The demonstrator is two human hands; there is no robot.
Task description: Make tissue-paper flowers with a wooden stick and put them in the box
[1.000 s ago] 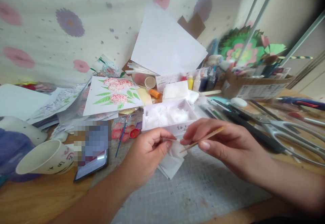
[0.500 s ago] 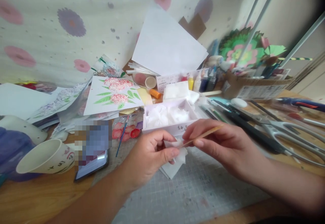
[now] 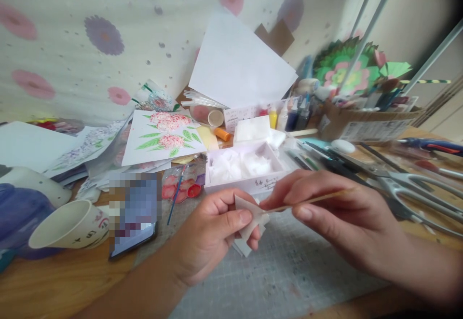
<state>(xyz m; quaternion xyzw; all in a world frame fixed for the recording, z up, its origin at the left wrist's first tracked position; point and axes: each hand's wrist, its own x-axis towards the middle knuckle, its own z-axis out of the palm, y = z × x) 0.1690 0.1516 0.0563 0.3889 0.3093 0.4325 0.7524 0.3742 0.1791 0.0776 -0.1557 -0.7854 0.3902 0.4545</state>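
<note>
Between thumb and fingers, my left hand [image 3: 213, 229] pinches a small folded piece of thin white paper [image 3: 247, 215]. My right hand [image 3: 333, 217] grips a thin wooden stick [image 3: 320, 196], its tip touching or close beside the paper's right edge. Under the hands, more white paper pieces [image 3: 243, 248] lie on the grey cutting mat [image 3: 249, 285], partly hidden by my left fingers. Just beyond the hands stands a white box [image 3: 235, 184] with crumpled white tissue [image 3: 231, 164] in it.
Left are a paper cup [image 3: 68, 227], a phone [image 3: 135, 237], and a red-stained paint palette [image 3: 170, 191] with a blue brush [image 3: 177, 193]. A flower painting [image 3: 155, 147] lies behind. Large scissors [image 3: 408, 188], pens and a cardboard box [image 3: 376, 126] are at right.
My right hand has drawn a little to the right with the stick, which now lies flatter. More of the folded paper shows in my left hand. The view has shifted slightly.
</note>
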